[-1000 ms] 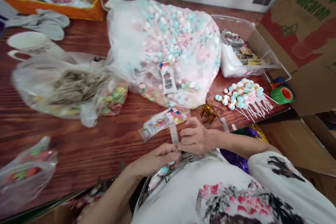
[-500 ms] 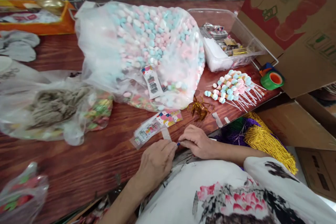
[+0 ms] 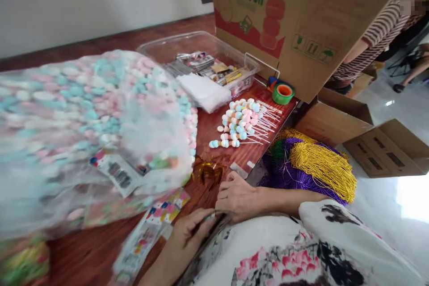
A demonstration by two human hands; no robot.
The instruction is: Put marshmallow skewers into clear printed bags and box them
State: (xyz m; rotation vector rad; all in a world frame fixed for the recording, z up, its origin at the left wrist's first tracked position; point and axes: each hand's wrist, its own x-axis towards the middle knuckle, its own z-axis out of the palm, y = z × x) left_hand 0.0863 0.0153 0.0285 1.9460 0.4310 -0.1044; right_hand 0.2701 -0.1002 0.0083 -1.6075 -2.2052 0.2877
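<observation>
At the table's near edge, my left hand (image 3: 187, 237) and my right hand (image 3: 236, 196) meet with closed fingers. Whatever they pinch is too small and hidden to make out. Printed clear packets (image 3: 144, 237) lie left of my left hand. Gold twist ties (image 3: 208, 170) sit just beyond my hands. A large clear bag (image 3: 100, 111) of pink, blue and white candies fills the left, with a labelled packet (image 3: 119, 173) on it. Skewered candies on white sticks (image 3: 239, 120) lie in a pile beyond my right hand.
Behind the skewers are a clear bin (image 3: 201, 35) of packets and green tape (image 3: 283, 94). A big carton (image 3: 254, 13) stands at the table's right end. Gold and purple cords (image 3: 321, 165) and open boxes (image 3: 389, 147) are at the right. A person in a striped top (image 3: 382, 31) stands behind.
The view has swung right, so things appear further left and the person and floor now show. My hands remain together at the table edge; the blue item between the fingertips no longer shows clearly.
</observation>
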